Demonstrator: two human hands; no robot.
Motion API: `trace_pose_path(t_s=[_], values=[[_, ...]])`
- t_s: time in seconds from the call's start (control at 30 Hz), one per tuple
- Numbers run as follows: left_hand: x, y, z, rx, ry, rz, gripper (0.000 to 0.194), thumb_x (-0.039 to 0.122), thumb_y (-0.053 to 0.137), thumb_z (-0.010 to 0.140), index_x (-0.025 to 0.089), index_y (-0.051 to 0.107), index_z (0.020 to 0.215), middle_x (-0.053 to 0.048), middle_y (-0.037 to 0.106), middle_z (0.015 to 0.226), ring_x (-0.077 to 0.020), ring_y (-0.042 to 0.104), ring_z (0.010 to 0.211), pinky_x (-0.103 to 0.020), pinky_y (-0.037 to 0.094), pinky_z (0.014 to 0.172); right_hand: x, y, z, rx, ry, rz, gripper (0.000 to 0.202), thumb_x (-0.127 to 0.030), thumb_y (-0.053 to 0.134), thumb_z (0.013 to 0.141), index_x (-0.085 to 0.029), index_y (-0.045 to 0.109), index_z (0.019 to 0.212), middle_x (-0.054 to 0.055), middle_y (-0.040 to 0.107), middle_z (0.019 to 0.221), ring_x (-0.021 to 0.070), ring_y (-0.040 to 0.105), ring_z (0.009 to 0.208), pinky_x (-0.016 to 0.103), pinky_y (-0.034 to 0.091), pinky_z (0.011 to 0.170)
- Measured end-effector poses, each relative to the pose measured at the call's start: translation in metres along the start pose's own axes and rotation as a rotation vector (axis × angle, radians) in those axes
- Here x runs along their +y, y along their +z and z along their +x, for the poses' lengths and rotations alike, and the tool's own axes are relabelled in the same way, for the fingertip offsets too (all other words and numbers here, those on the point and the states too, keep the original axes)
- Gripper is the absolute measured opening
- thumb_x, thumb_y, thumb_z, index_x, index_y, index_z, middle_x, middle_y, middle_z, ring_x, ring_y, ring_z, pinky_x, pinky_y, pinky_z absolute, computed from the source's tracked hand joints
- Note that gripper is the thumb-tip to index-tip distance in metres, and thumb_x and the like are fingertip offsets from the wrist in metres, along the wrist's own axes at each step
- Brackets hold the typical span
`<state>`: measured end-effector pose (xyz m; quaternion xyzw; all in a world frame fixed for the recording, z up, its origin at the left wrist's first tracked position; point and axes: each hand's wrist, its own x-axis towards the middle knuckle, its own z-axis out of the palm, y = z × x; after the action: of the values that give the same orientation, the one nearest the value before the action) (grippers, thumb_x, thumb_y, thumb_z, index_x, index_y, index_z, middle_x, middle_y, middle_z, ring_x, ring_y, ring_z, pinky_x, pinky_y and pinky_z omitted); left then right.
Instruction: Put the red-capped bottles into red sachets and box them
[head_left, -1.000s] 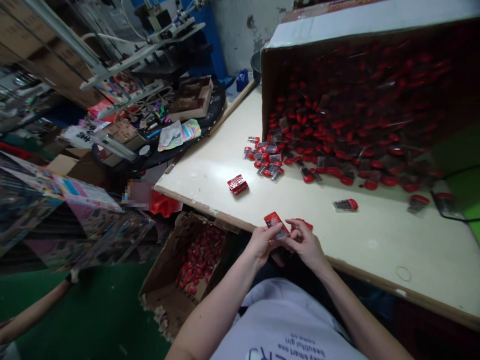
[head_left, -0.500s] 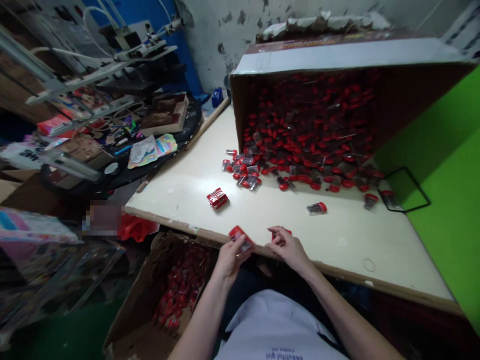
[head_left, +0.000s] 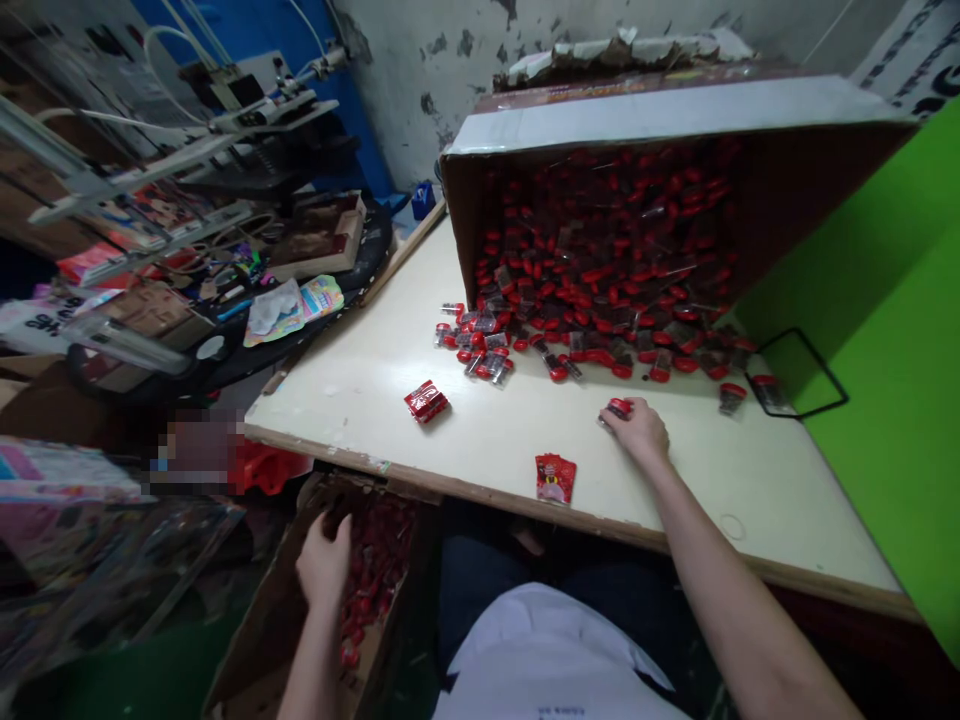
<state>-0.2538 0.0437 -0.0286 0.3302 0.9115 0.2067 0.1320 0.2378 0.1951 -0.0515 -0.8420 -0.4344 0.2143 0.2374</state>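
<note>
My left hand (head_left: 325,560) is over the lower cardboard box (head_left: 251,625), its thumb and fingers apart with nothing between them. Below it lie many red-capped packs (head_left: 371,565). On the white table (head_left: 480,430), my right hand (head_left: 639,430) pinches a small clear container with a red cap (head_left: 619,407). Red printed cards (head_left: 556,477) lie fanned near the table's front edge, left of my right hand. Further left sits a small stack of red packets (head_left: 427,401). Loose red-capped containers (head_left: 484,340) spill from the large carton (head_left: 457,220), which lies on its side, full of more.
A machine with metal rails (head_left: 172,165) stands at the left above a cluttered black round table (head_left: 367,265). A green panel (head_left: 885,330) borders the right side, with a black wire frame (head_left: 844,385) beside it. A rubber band (head_left: 733,526) lies at the front right.
My left hand has moved left and down from the table edge to the lower box, and the red packet has left it. My right hand has moved right and taken hold of the lone container.
</note>
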Motion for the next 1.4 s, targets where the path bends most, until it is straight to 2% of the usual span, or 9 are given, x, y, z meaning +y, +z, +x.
trace_pose_path(t_s=[0.07,0.17,0.23,0.33,0.43,0.6,0.8,1.0,1.4], values=[[0.048,0.021,-0.032,-0.063,0.13,-0.227,0.037,0.044,0.055,0.074,0.017,0.065,0.098,-0.011,0.069,0.095,-0.0271,0.062,0.089,-0.034,0.044,0.079,-0.001,0.005,-0.007,-0.036,-0.053,0.061,0.058,-0.041,0.066,0.064,-0.02,0.056,0.117,0.01,0.066,0.095,0.0286,0.059,0.094,0.04,0.042,0.082],[0.121,0.061,-0.087,-0.358,0.327,-0.416,0.03,0.046,0.056,0.075,0.017,0.065,0.08,-0.008,0.068,0.078,-0.0214,0.061,0.074,-0.029,0.043,0.071,0.005,0.007,-0.026,-0.099,-0.09,0.184,0.055,-0.038,0.066,0.065,-0.02,0.057,0.116,0.006,0.068,0.088,0.0236,0.062,0.082,0.036,0.045,0.079],[0.158,0.087,-0.118,-0.5,0.437,-0.323,0.032,0.05,0.059,0.072,0.018,0.065,0.076,-0.006,0.065,0.071,-0.0197,0.058,0.068,-0.029,0.041,0.067,0.012,0.007,-0.043,-0.152,-0.093,0.285,0.046,-0.041,0.067,0.065,-0.019,0.062,0.105,0.006,0.069,0.087,0.0227,0.064,0.078,0.035,0.047,0.076],[0.189,0.119,-0.146,-0.521,0.521,-0.115,0.033,0.052,0.067,0.065,0.02,0.063,0.074,-0.005,0.064,0.073,-0.0198,0.057,0.071,-0.03,0.037,0.068,0.02,0.005,-0.07,-0.253,-0.097,0.464,0.041,-0.045,0.068,0.065,-0.019,0.063,0.095,0.006,0.071,0.088,0.0219,0.066,0.078,0.033,0.05,0.075],[0.194,0.136,-0.152,-0.548,0.488,-0.071,0.027,0.046,0.068,0.066,0.021,0.06,0.066,-0.004,0.063,0.07,-0.019,0.056,0.069,-0.03,0.034,0.068,0.019,0.007,-0.093,-0.352,-0.087,0.639,0.041,-0.047,0.069,0.066,-0.02,0.06,0.096,0.006,0.071,0.092,0.0202,0.067,0.08,0.032,0.052,0.077],[0.184,0.141,-0.141,-0.692,0.275,-0.439,0.024,0.033,0.072,0.061,0.02,0.054,0.051,0.002,0.05,0.05,-0.0142,0.045,0.055,-0.028,0.028,0.06,0.003,0.022,-0.109,-0.469,-0.018,0.81,0.038,-0.046,0.071,0.067,-0.019,0.059,0.091,0.006,0.072,0.088,0.0209,0.069,0.079,0.032,0.054,0.073],[0.179,0.126,-0.125,-0.768,0.116,-0.693,0.024,0.036,0.07,0.06,0.017,0.056,0.057,0.003,0.05,0.05,-0.0104,0.042,0.051,-0.025,0.03,0.055,-0.01,0.034,-0.112,-0.522,0.038,0.888,0.035,-0.04,0.074,0.066,-0.019,0.058,0.089,0.004,0.071,0.079,0.0202,0.069,0.071,0.033,0.055,0.07],[0.18,0.1,-0.122,-0.891,-0.095,-0.934,0.036,0.041,0.074,0.055,0.012,0.065,0.074,-0.004,0.062,0.064,-0.0111,0.052,0.055,-0.024,0.039,0.055,-0.017,0.012,-0.126,-0.529,0.004,0.934,0.04,-0.04,0.074,0.068,-0.018,0.058,0.098,0.005,0.07,0.089,0.0197,0.067,0.081,0.034,0.053,0.079],[0.187,0.084,-0.113,-0.758,-0.311,-1.177,0.043,0.036,0.085,0.041,0.015,0.048,0.052,0.005,0.048,0.045,-0.0043,0.041,0.042,-0.022,0.037,0.052,-0.036,-0.002,-0.154,-0.593,-0.191,0.826,0.035,-0.037,0.067,0.076,-0.019,0.055,0.103,0.006,0.068,0.094,0.0201,0.066,0.083,0.035,0.052,0.08]])
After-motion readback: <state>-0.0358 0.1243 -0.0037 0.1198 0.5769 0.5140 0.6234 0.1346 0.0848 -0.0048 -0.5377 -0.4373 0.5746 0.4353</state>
